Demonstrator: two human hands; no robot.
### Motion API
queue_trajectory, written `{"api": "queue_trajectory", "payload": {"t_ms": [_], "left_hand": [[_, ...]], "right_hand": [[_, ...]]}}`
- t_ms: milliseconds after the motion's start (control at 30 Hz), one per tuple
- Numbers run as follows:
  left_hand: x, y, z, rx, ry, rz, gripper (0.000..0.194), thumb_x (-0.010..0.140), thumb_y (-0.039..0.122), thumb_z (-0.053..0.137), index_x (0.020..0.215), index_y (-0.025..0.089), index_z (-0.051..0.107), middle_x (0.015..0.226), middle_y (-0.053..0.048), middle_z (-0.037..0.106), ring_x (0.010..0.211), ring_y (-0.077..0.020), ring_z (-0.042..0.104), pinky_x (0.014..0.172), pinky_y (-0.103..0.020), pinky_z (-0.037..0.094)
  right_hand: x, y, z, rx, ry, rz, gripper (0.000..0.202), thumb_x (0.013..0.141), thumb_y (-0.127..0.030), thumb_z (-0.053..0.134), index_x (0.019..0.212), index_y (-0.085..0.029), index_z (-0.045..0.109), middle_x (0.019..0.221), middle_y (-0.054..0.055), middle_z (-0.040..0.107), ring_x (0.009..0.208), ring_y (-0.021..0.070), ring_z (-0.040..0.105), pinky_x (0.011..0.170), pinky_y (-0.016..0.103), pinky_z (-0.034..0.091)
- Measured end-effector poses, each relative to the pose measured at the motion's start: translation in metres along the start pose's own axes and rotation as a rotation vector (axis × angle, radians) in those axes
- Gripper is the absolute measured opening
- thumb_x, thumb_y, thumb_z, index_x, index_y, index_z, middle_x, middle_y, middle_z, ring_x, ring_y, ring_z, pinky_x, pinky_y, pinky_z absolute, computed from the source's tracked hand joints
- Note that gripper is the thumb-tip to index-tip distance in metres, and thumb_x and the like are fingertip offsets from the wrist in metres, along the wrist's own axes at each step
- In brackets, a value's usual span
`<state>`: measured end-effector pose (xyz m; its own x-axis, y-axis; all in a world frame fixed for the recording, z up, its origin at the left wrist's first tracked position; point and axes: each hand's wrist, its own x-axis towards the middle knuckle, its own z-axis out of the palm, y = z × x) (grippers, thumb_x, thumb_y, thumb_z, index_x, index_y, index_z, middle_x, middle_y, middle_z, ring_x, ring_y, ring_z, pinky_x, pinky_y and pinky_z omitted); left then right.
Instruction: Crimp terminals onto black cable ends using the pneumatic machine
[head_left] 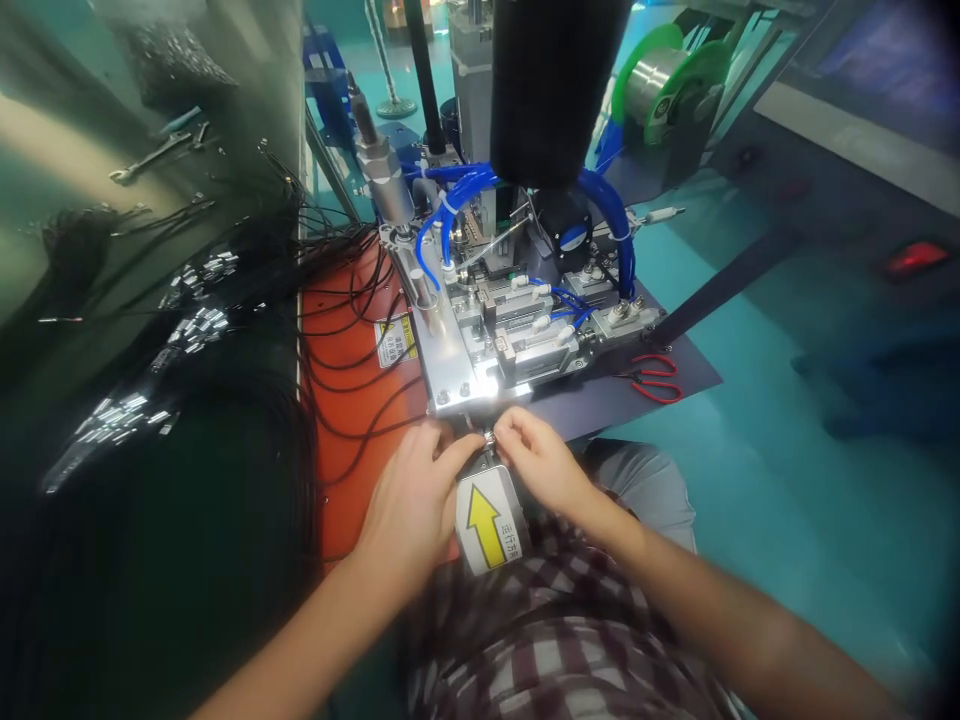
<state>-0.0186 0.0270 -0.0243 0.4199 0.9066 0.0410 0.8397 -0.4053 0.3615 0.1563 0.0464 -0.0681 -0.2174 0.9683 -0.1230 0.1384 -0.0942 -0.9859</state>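
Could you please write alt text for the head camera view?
A person's left hand and right hand meet at a small metal part by the near edge of a machine with blue tubes. Black cables lie to the left; a red-handled tool lies to the right.

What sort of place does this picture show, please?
It looks like a factory or workshop, perhaps one that handles cables. A metal machine with blue tubes stands at the person's hands, a green-sided reel is beyond it, and many black cables lie on the left.
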Motion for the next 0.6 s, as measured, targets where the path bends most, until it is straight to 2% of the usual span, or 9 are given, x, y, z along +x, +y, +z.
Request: {"api": "queue_trajectory", "payload": {"t_ms": [133,233,333,467,533,600], "left_hand": [[-0.001,0.003,0.006,0.018,0.039,-0.015,0.042,0.088,0.007,0.035,0.117,0.015,0.065,0.097,-0.012,0.054,0.095,-0.0271,0.05,0.077,-0.042,0.05],[-0.002,0.0,0.007,-0.001,0.057,-0.005,0.041,0.089,0.008,0.036,0.116,0.016,0.065,0.095,-0.011,0.055,0.092,-0.027,0.051,0.074,-0.041,0.05],[-0.007,-0.011,0.003,-0.034,0.06,0.029,0.037,0.091,0.011,0.038,0.117,0.019,0.064,0.093,-0.009,0.056,0.089,-0.0233,0.054,0.074,-0.036,0.051],[-0.028,-0.033,-0.008,-0.061,0.094,0.043,0.027,0.095,0.018,0.04,0.115,0.015,0.058,0.101,-0.008,0.061,0.095,-0.0189,0.058,0.083,-0.03,0.051],[-0.04,-0.041,-0.012,-0.054,0.1,0.045,0.022,0.095,0.018,0.042,0.11,0.014,0.058,0.101,-0.008,0.062,0.092,-0.0177,0.06,0.082,-0.028,0.051],[-0.048,-0.048,-0.015,0.012,0.106,0.107,0.022,0.095,0.015,0.042,0.108,0.013,0.059,0.1,-0.009,0.063,0.09,-0.018,0.061,0.079,-0.027,0.052]], "right_hand": [[0.0,0.003,0.003,0.008,0.039,0.011,0.029,0.093,-0.035,0.046,0.068,-0.022,0.041,0.06,-0.006,0.042,0.056,0.0123,0.04,0.057,0.026,0.033],[0.002,0.004,0.007,0.062,0.019,0.016,0.03,0.093,-0.036,0.045,0.067,-0.022,0.039,0.059,-0.007,0.042,0.054,0.012,0.04,0.055,0.025,0.034],[0.002,0.003,0.008,0.101,-0.001,0.024,0.031,0.093,-0.038,0.044,0.067,-0.023,0.037,0.057,-0.007,0.042,0.051,0.0112,0.038,0.052,0.025,0.032],[0.001,0.001,0.007,0.101,-0.005,0.028,0.03,0.093,-0.037,0.044,0.067,-0.022,0.038,0.058,-0.007,0.043,0.05,0.0108,0.037,0.052,0.025,0.03],[0.0,0.001,0.007,0.091,-0.001,0.024,0.029,0.093,-0.035,0.044,0.067,-0.022,0.039,0.059,-0.007,0.044,0.051,0.0111,0.038,0.053,0.026,0.03],[0.0,0.0,0.006,0.079,0.003,0.019,0.028,0.093,-0.033,0.043,0.067,-0.022,0.039,0.059,-0.007,0.044,0.052,0.0114,0.038,0.055,0.026,0.031]]}}
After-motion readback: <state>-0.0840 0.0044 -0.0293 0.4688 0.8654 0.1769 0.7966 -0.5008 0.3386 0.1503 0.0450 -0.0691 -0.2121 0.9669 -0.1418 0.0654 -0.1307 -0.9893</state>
